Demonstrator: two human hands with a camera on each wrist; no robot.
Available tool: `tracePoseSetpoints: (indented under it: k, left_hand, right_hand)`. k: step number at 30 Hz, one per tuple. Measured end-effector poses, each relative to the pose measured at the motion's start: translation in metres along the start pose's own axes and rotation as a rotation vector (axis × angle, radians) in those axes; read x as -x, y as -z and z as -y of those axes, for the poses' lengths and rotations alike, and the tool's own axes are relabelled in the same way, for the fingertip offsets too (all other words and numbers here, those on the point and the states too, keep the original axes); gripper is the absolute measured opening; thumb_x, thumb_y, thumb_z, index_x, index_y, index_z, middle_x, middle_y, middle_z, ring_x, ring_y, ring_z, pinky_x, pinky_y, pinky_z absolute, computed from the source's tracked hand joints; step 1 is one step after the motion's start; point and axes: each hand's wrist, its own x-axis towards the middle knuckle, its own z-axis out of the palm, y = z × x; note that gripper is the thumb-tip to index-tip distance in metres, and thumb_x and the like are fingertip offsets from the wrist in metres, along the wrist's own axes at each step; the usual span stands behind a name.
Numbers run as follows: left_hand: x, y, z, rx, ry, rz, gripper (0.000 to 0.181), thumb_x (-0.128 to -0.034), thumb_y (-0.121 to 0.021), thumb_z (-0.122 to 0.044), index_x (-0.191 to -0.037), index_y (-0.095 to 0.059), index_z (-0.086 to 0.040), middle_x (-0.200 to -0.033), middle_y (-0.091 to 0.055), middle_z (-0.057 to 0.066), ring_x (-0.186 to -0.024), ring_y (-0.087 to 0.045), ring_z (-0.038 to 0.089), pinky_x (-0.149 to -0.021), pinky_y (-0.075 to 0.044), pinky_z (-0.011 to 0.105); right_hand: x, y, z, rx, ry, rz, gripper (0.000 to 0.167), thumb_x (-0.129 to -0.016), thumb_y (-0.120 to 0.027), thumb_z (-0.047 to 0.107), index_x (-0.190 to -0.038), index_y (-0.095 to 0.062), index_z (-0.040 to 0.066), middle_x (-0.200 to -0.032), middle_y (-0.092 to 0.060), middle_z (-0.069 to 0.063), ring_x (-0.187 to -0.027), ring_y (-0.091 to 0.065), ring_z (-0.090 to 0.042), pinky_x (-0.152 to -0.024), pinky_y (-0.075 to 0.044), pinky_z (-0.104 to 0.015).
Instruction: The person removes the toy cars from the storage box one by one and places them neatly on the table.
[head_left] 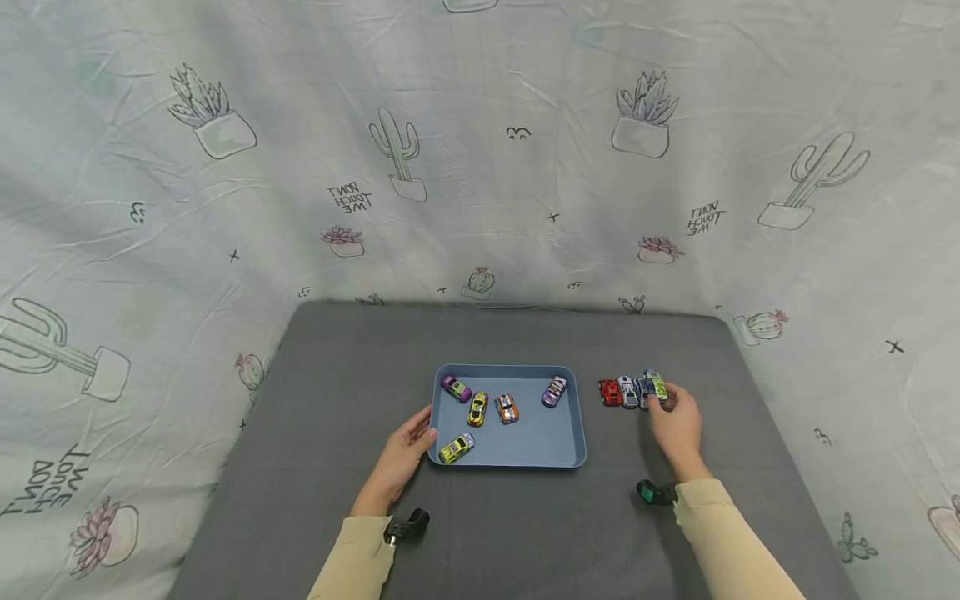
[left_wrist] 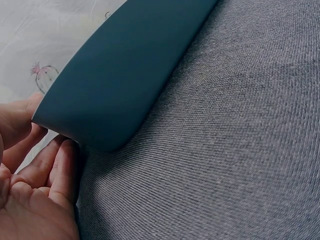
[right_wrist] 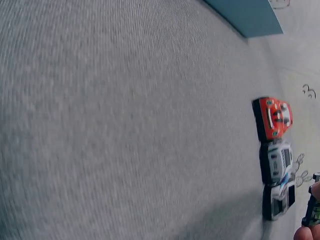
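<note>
My left hand (head_left: 403,454) holds the left side of a blue-grey tray (head_left: 525,450), thumb at the rim and fingers against the outer wall (left_wrist: 120,75). Several toy cars lie in the tray, among them an orange car (head_left: 507,408) and a purple-and-white car (head_left: 554,392). Right of the tray, my right hand (head_left: 678,425) pinches a yellow-green toy car (head_left: 656,385). That car is just beside a row of toy cars: a red car (right_wrist: 274,118), a white car (right_wrist: 279,161) and a white-and-dark car (right_wrist: 280,201). Only fingertips of the right hand show in the right wrist view.
A grey cloth (head_left: 517,533) covers the table. Behind it and at both sides hangs a pale curtain (head_left: 480,167) printed with cacti. Dark bands with small devices sit on both wrists.
</note>
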Motion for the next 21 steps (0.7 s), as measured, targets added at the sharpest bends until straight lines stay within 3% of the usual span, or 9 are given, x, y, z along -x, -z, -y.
tracePoseSetpoints:
  k: [7,11,21]
  left_hand:
    - [0.014,-0.002,-0.028,-0.03,-0.003,0.025,0.052,-0.0995,-0.054,-0.008,-0.148,-0.036,-0.002,-0.147,-0.04,0.02,-0.135,-0.037,0.033,-0.11,-0.031,0.046]
    - [0.016,-0.003,-0.031,-0.036,-0.008,0.031,0.052,-0.0997,-0.054,-0.008,-0.148,-0.036,-0.001,-0.147,-0.04,0.02,-0.135,-0.037,0.033,-0.11,-0.031,0.046]
    - [0.0,0.0,0.005,0.001,-0.018,0.003,0.053,-0.0987,-0.057,-0.012,-0.148,-0.038,-0.009,-0.148,-0.041,0.016,-0.136,-0.037,0.03,-0.111,-0.03,0.045]
  right_hand:
    - [-0.005,0.006,-0.009,0.014,-0.031,0.003,0.043,-0.096,-0.056,0.014,-0.132,-0.049,-0.009,-0.116,-0.057,-0.027,-0.099,-0.053,-0.034,-0.075,-0.042,-0.04]
    - [-0.009,0.007,-0.014,0.025,-0.041,0.004,0.044,-0.096,-0.055,0.014,-0.132,-0.048,-0.01,-0.117,-0.056,-0.028,-0.1,-0.053,-0.035,-0.078,-0.043,-0.042]
    - [-0.014,0.001,-0.022,0.075,-0.049,0.046,0.044,-0.096,-0.053,0.013,-0.133,-0.047,-0.011,-0.117,-0.055,-0.029,-0.102,-0.053,-0.038,-0.081,-0.045,-0.049]
